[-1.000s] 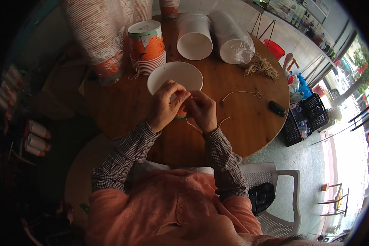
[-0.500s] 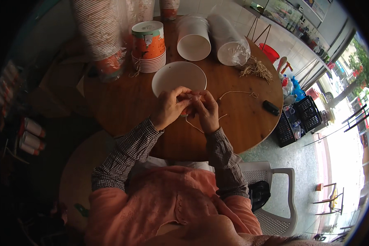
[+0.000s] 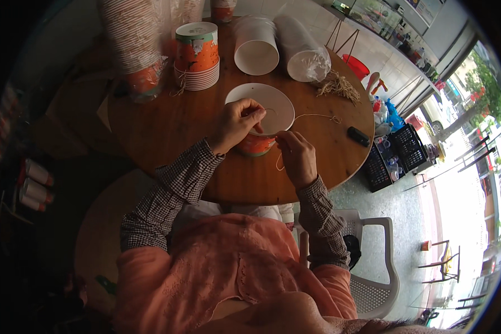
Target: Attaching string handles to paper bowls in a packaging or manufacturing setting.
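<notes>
An orange paper bucket (image 3: 256, 147) with a white inside stands before me on the round table, its open mouth tipped toward me. My left hand (image 3: 236, 125) is over its near left rim, thumb and fingers pinched together. By those fingertips, a thin curve of string (image 3: 271, 109) shows against the white inside. At the bucket's right side, my right hand (image 3: 298, 158) pinches string at the rim, and a short length hangs below the fingers. Another piece of string (image 3: 316, 115) runs from the bucket's right rim across the wood.
A stack of orange buckets (image 3: 197, 55), bagged white tubs (image 3: 256, 55) and wrapped white tubs (image 3: 306, 64) stand farther back. A bundle of strings (image 3: 339, 88) and a black object (image 3: 358, 136) lie at the right. Tall wrapped stacks (image 3: 129, 44) rise at the left. A grey chair (image 3: 385, 256) stands beside me.
My hands, together before, have moved apart: the left over the rim, the right to the bucket's right side. The bucket appears farther right in view, and more of its orange side shows.
</notes>
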### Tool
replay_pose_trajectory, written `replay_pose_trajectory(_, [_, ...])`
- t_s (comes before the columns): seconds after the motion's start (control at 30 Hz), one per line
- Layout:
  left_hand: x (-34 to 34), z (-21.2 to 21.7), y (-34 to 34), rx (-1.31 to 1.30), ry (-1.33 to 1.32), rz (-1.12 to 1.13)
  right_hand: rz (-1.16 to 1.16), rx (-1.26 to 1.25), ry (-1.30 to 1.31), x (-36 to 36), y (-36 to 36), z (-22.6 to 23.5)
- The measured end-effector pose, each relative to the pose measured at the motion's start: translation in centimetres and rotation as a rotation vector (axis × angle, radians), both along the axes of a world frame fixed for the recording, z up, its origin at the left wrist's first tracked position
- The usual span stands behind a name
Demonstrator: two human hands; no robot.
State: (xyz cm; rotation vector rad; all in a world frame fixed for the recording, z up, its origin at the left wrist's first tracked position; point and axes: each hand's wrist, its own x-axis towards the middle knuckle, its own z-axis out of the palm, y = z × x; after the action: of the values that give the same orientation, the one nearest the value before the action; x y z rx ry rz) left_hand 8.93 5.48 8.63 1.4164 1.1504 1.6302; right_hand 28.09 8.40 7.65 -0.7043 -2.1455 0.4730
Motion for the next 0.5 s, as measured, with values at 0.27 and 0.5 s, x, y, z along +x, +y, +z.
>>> replay_pose_trajectory(0.27, [-0.6,0.5,-1.5,-0.063,0.308,0.101,0.029,0.403,-0.184,1.5,-0.7,3.0])
replay_pose_trajectory(0.5, [0.3,-0.1,-1.5,0.028,0.429,-0.076,0.139,0.491,-0.019,0.8,0.9,4.4])
